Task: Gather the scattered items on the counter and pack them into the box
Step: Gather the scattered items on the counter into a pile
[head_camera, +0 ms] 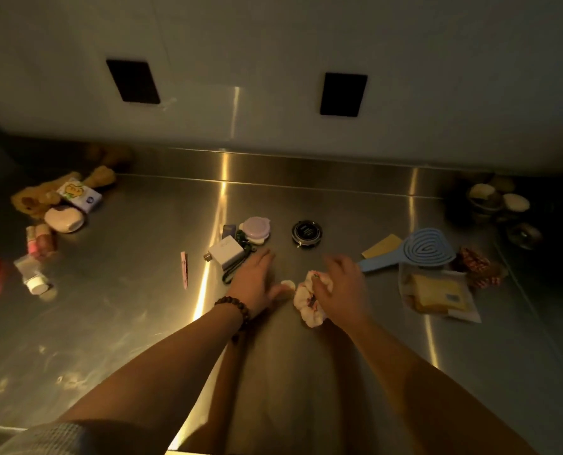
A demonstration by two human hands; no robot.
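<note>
Hands work mid-counter (142,323); the right hand (342,290) curls loosely over a white scrunchie (306,303), seemingly to lift it; the left hand (253,280) lies flat, fingers straight, thumb touching a small pale disc (288,285). Other items lie scattered toward the counter's left and right edges; no box is in view.

Single view only, head-worn camera, wide-angle. Looks forward and down from above near edge of steel counter (306,372). Faces wall behind counter; wall fills upper third, two dark wall plates (132,81) above counter's back edge. Close range: forearms enter from bottom edge, left hand (253,284) and right hand (345,287) over counter's middle. Counter's left and right ends curve off into dark corners. No second view, so no shared area.
</note>
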